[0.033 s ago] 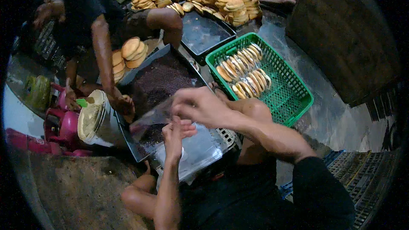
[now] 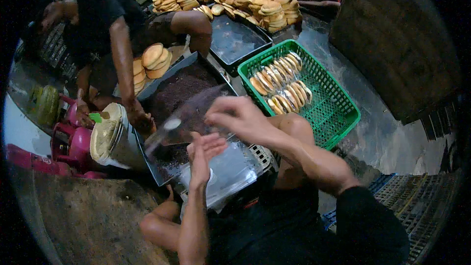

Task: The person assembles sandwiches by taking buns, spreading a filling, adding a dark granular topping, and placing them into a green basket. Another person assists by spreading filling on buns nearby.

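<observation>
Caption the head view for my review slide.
Right hand holds a clear plastic bag over a tray of dark granules, left hand close by; wrapped buns lie in a green basket.

Clear bag (image 2: 189, 117): thin, transparent, with one white round spot; it is blurred and spreads slanting in the air, beyond the stack.
Bag stack (image 2: 230, 171): clear, shiny plastic, lying flat, edges not perfectly aligned.
</observation>
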The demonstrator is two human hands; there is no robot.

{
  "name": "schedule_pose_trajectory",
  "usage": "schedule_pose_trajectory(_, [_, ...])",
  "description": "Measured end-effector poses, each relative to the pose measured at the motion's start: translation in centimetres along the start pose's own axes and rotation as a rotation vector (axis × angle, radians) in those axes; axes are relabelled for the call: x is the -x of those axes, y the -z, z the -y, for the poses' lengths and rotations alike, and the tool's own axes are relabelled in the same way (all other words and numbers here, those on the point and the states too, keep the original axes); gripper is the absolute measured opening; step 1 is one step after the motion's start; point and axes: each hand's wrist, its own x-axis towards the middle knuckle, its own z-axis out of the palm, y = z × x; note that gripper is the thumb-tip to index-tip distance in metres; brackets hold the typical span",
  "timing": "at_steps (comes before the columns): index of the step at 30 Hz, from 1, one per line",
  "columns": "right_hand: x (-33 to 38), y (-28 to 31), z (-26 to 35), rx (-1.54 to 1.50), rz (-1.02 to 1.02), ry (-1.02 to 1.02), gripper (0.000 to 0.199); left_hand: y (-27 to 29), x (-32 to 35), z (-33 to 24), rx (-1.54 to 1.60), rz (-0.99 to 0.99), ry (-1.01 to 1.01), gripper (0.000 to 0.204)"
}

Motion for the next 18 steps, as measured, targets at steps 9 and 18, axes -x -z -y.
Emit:
schedule_pose_trajectory(9, [9.1, -3.6, -4.1, -0.455, -0.435, -0.539, 0.024, 3.2, 0.4, -3.2, 0.242, -0.163, -0.121, 0.027])
schedule_pose_trajectory(18, [-6.5, -17.3, -8.7, 0.250, -0.062, 0.076, 0.080, 20.0, 0.9, -12.3, 0.445, -0.837, -0.616, 0.037])
